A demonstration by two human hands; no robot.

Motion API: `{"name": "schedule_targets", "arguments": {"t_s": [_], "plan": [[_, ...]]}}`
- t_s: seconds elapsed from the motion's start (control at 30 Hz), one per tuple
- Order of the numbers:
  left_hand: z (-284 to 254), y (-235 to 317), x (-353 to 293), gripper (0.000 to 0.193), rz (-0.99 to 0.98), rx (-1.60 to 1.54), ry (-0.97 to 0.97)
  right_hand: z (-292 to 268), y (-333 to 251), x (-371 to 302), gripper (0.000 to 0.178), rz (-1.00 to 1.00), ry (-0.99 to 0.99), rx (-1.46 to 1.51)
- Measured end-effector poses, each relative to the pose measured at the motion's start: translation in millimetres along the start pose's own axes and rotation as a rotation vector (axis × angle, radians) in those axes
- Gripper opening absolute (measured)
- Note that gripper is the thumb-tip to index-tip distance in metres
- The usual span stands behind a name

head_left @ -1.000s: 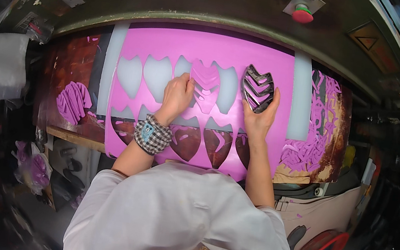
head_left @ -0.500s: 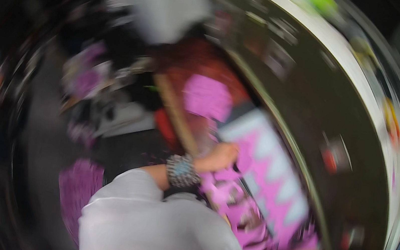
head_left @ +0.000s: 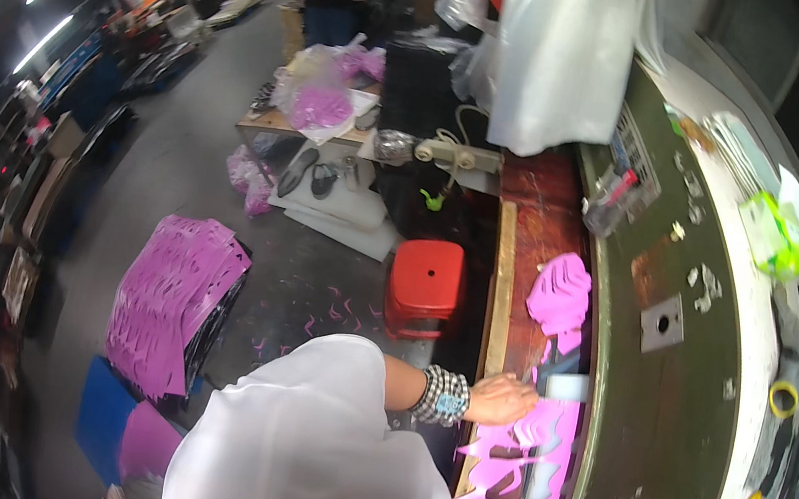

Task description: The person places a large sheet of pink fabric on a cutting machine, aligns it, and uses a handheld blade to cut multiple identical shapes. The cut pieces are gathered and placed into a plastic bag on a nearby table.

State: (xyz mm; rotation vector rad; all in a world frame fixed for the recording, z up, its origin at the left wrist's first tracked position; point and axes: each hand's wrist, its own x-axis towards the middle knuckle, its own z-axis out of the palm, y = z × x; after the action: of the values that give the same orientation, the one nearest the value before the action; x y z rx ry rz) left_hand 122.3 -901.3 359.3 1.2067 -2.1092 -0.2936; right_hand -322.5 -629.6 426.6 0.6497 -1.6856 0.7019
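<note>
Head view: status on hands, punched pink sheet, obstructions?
Left hand at punched, flat pink sheet, grip unclear. Right hand out of view. Pink cutout pile lies beyond sheet.

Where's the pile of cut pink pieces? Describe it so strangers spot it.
Find the long green machine front on the right. Along its left side runs a reddish table; there, above the left hand in the picture, sits the pile. Unlike the flat, holed pink sheet below, it is a compact, layered heap.

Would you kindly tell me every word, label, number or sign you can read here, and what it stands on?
No text can be read.
Pale label on the green machine: marks too small to read.
Blue patch on the checked wristband: too blurred to tell whether it bears words.
</note>
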Motion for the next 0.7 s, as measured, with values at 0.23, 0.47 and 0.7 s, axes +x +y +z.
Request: {"name": "schedule_targets", "arguments": {"t_s": [0.23,0.47,0.7], "plan": [[24.3,-31.1,15.8,0.016,-0.05,0.154,-0.007,-55.1,51.5,-109.5,0.042,0.501,-0.57,0.036],[0.2,-31.5,31.8,0.032,-0.076,-0.155,0.079,-70.7,17.3,-126.8,0.041,0.809,-0.557,0.171],[-15.0,-77.4,12.8,0.033,-0.167,-0.503,0.084,-129.0,-44.4,-70.2,0.028,1.113,-0.646,0.106]]}}
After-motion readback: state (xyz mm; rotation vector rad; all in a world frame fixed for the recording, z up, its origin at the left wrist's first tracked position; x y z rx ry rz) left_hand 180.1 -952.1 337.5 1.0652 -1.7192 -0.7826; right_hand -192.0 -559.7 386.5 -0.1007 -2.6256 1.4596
